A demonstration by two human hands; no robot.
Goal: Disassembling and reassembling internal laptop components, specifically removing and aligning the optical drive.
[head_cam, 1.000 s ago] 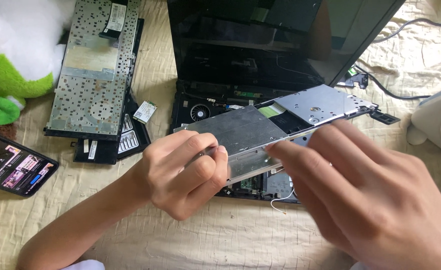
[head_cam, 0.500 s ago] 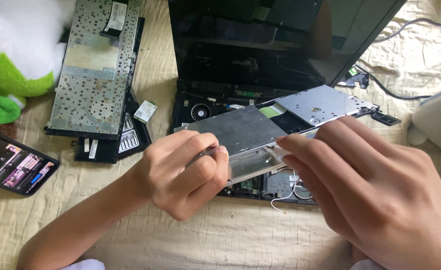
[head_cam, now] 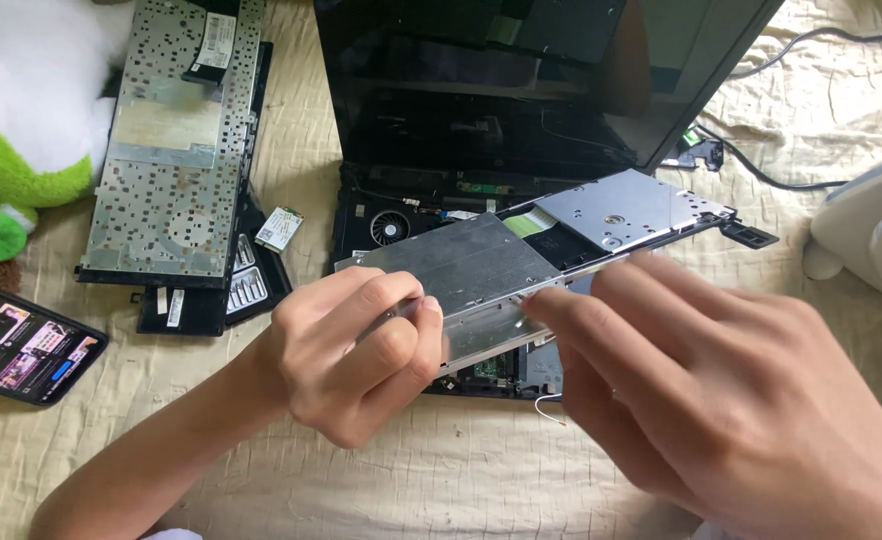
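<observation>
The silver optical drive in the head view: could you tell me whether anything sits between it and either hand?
Nothing visible does. The left hand and the right hand both grip the optical drive directly, above the opened laptop.

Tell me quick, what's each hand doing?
Left hand: closed on the silver drive.
Right hand: fingers pinching the drive's near edge.

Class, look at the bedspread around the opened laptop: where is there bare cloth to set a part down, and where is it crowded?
Bare cloth lies along the near edge, below the laptop and between the forearms. A narrow strip runs between the upturned keyboard and the laptop. Crowded: left side, with phone and plush toy.
</observation>
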